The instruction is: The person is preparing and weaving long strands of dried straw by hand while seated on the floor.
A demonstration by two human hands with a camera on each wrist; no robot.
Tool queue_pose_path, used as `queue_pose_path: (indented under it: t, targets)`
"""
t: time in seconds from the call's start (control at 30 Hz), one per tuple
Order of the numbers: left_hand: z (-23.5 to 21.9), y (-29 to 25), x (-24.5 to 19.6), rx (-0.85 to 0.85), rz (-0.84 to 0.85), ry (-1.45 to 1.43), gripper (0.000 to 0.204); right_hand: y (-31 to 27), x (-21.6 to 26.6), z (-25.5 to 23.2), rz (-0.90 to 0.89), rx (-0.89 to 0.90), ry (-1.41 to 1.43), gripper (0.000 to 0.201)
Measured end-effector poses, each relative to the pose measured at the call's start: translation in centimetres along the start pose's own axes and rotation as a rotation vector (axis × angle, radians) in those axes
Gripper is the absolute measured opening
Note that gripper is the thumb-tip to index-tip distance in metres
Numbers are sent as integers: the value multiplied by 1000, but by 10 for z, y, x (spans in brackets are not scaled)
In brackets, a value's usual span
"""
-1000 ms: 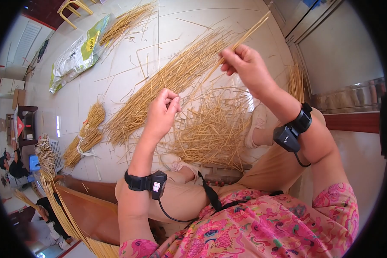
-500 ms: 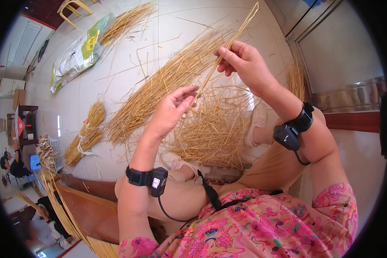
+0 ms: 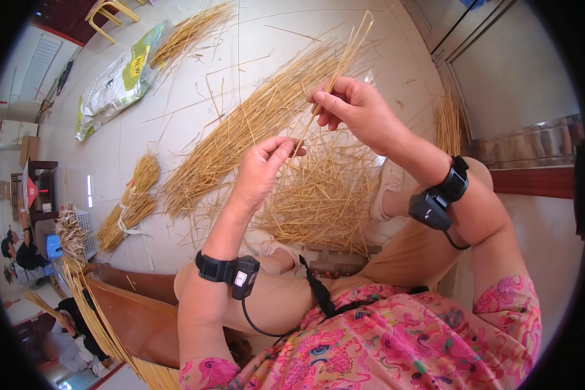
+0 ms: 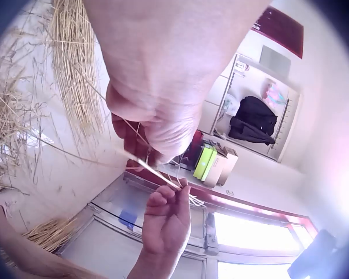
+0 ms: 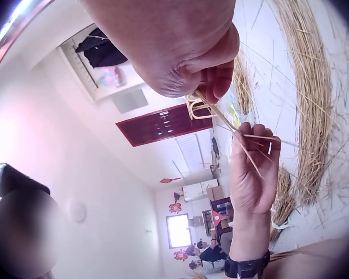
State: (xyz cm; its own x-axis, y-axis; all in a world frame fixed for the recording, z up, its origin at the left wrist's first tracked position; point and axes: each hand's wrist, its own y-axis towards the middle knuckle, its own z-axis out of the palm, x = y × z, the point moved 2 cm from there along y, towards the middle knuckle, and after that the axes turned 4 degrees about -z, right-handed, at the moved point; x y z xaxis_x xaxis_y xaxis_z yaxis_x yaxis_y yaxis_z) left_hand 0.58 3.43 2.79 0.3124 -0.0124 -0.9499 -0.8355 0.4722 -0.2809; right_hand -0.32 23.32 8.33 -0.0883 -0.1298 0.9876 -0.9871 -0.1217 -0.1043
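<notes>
A few thin straw stalks [image 3: 352, 52] slant across the space between the two hands in the head view, their folded upper ends sticking out past the right hand. My right hand [image 3: 357, 110] pinches them partway along, between thumb and fingertips. Lower and to the left, my left hand [image 3: 264, 170] pinches the near end of the same stalks. In the right wrist view, the left hand [image 5: 257, 174] has thumb and fingers together on the straw, with a loose end hanging beside the palm. The left wrist view has the right hand [image 4: 167, 224] gripping the other end.
A long pile of straw [image 3: 240, 136] lies on the tiled floor, with tangled short straw [image 3: 325, 201] by the feet. Tied bundles [image 3: 130, 205] and a plastic sack [image 3: 120, 84] are to the left. A wooden bench [image 3: 133, 318] stands at lower left, a metal door [image 3: 520, 78] at right.
My left hand has moved right, from apart to the lower end of the stalks. The right hand has come left and slightly down with the straw, bringing both hands closer together.
</notes>
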Motion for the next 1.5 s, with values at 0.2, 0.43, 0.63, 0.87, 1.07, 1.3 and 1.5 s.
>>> queue_pose_path:
  t: [0.2, 0.43, 0.63, 0.87, 1.07, 1.3, 1.5]
  targets:
    - [-1, -1, -2, -61, 29, -62, 19, -1, 2, -1, -37, -19, 30, 26]
    - [-3, -2, -7, -8, 12, -1, 16, -2, 5, -3, -45, -6, 39, 26]
    - [3, -5, -6, -1, -70, -148, 14, -3, 0, 3, -29, 14, 61, 25]
    - [-1, -2, 0, -21, -50, 124, 12, -5, -2, 7, -74, -3, 71, 23]
    - [-18, 0, 14, -38, -175, 709, 16, 3, 10, -12, -175, -179, 139, 22]
    - [-66, -11, 8, -200, -189, 1343, 33, 2, 16, -27, -153, -275, 139, 23]
    - [-55, -12, -31, -183, 83, 1029, 54, 0, 12, -24, -120, -322, 77, 24]
